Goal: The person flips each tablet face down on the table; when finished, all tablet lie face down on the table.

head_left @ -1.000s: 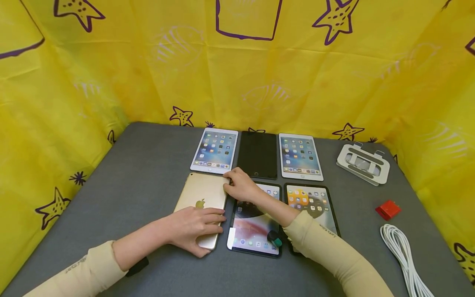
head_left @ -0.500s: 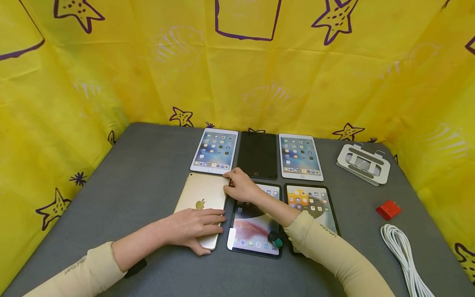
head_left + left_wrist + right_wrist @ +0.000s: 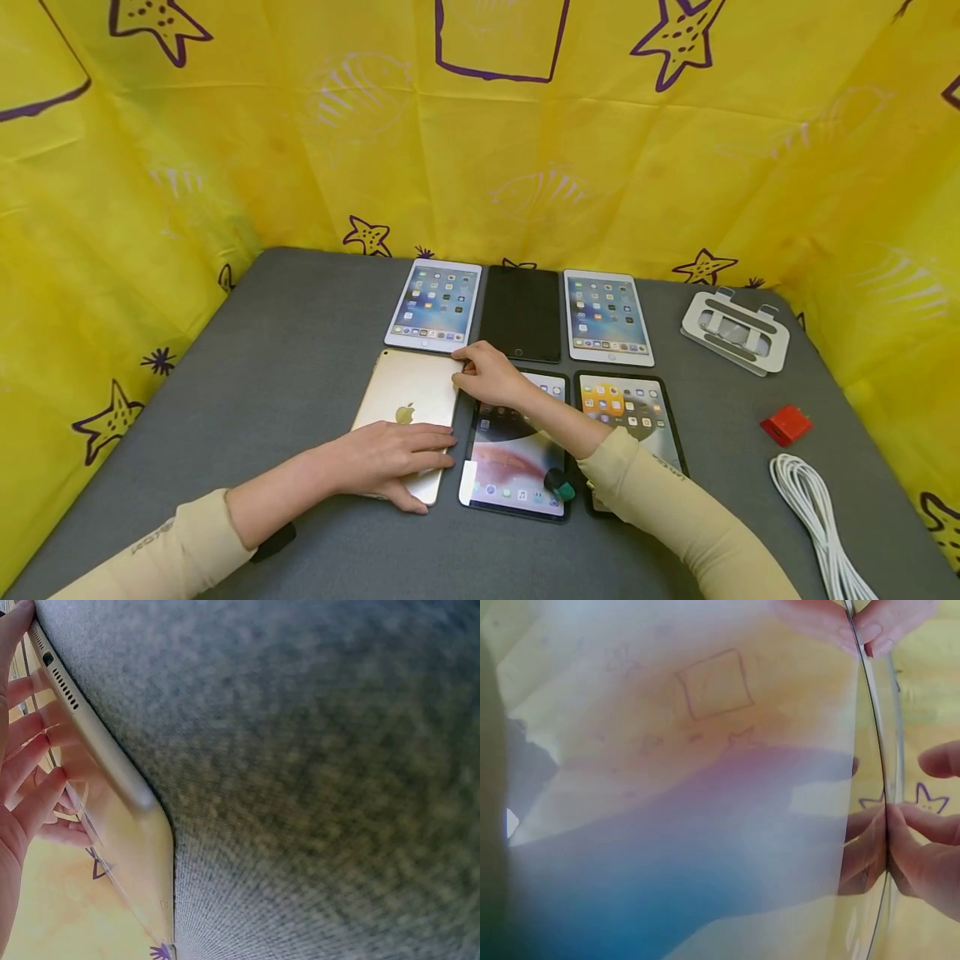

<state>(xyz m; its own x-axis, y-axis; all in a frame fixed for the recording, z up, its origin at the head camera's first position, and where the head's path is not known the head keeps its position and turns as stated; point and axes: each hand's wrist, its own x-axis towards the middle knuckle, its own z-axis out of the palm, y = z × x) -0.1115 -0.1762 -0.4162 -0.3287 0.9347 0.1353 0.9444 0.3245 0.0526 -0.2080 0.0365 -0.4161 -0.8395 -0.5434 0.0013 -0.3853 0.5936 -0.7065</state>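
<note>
A gold tablet [image 3: 411, 385] lies back side up on the grey table, its lower part under my left hand [image 3: 393, 458]. That hand's extended fingers rest across the back to the right edge, its thumb near the bottom edge. In the left wrist view, fingertips of the left hand [image 3: 26, 772] touch the gold tablet [image 3: 124, 840]. My right hand [image 3: 491, 379] has its bent index finger and thumb at the gold tablet's upper right corner and edge. In the right wrist view, fingers of the right hand [image 3: 930, 851] meet a thin edge.
Behind are a white tablet [image 3: 437, 302], a black one [image 3: 521, 312] and another white one [image 3: 609, 317]. Two lit tablets [image 3: 517, 467] [image 3: 637, 417] lie under or beside my right arm. Rightward are a grey-white stand [image 3: 735, 332], red adapter [image 3: 786, 425] and white cable [image 3: 810, 508].
Both hands and the gold tablet stay almost where they were. The left thumb has shifted slightly upward at the tablet's bottom edge since the earliest frame.
</note>
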